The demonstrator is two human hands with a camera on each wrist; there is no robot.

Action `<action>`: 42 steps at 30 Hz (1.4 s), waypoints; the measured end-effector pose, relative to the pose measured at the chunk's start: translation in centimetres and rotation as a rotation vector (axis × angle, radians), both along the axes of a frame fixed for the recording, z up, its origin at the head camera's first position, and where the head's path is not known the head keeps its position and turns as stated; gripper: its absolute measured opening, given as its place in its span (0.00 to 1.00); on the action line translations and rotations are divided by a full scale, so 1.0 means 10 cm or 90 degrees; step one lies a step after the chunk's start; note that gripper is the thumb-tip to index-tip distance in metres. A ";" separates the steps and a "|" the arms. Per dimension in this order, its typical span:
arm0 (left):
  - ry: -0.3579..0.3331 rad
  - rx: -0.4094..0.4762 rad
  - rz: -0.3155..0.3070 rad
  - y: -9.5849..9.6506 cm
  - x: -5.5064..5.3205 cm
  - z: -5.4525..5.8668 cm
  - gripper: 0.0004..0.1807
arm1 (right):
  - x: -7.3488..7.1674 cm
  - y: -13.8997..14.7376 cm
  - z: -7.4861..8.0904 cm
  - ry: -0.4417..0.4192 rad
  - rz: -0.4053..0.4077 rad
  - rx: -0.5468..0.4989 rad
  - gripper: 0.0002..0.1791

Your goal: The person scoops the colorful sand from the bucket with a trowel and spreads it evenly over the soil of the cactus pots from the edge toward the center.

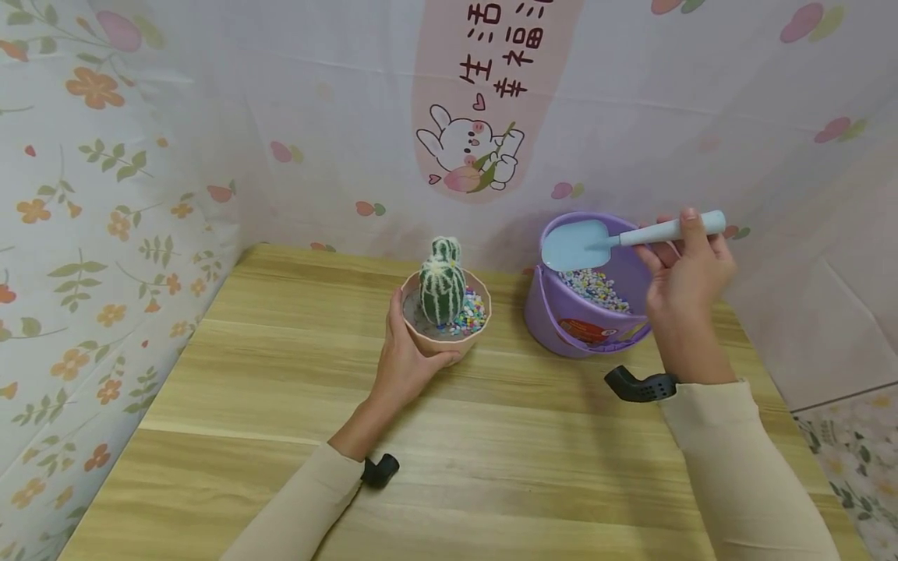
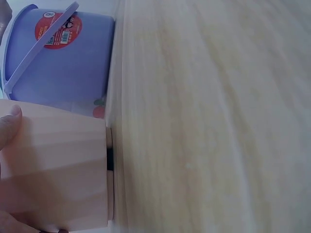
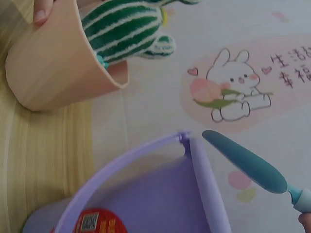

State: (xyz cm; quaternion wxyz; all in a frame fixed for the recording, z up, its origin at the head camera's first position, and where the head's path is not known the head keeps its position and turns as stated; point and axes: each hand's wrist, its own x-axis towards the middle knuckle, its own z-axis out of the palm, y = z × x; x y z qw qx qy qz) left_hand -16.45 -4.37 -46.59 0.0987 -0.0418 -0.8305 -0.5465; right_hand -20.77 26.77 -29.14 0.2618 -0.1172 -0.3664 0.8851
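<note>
My left hand (image 1: 408, 354) holds the side of a peach flower pot (image 1: 436, 345), fingers on its left and thumb across the front. In the pot stands a green cactus (image 1: 443, 290) with whitish ribs, and colourful pebbles (image 1: 471, 313) cover the right part of the grey surface around it. My right hand (image 1: 691, 276) grips the white handle of a light blue trowel (image 1: 578, 245), whose blade hangs over a purple bucket (image 1: 554, 315). Inside the bucket lie many small multicoloured pebbles (image 1: 596, 290). Seen from the right wrist, the trowel blade (image 3: 250, 162) is above the bucket's rim.
The pot and bucket stand on a wooden table (image 1: 463, 452), near its back edge. Behind them hangs a patterned cloth (image 1: 337, 117) with a rabbit print, and a floral cloth (image 1: 105, 202) covers the left side. The bucket's handle (image 2: 41, 46) is folded down along its front.
</note>
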 end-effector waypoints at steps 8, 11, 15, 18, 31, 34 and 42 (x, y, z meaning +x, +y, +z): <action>-0.003 -0.004 0.001 0.00 -0.01 0.00 0.72 | -0.05 0.18 -0.06 -0.028 -0.030 -0.008 0.15; 0.001 -0.007 -0.001 0.00 -0.01 0.00 0.72 | -0.07 0.24 -0.08 -0.040 -0.041 -0.013 0.13; 0.004 -0.010 -0.002 -0.01 0.00 -0.01 0.72 | -0.09 0.32 -0.11 -0.056 -0.050 -0.019 0.12; 0.007 -0.013 -0.005 -0.01 0.00 -0.02 0.72 | -0.11 0.38 -0.14 -0.064 -0.052 -0.020 0.10; 0.003 -0.007 -0.008 -0.02 -0.01 -0.03 0.72 | -0.24 0.55 -0.20 -0.090 -0.040 0.015 0.18; 0.000 -0.008 -0.006 -0.02 0.00 -0.03 0.72 | -0.27 0.59 -0.22 -0.097 -0.038 0.032 0.18; 0.014 -0.011 -0.010 -0.02 -0.01 -0.02 0.72 | -0.37 0.63 -0.27 -0.095 -0.032 0.069 0.14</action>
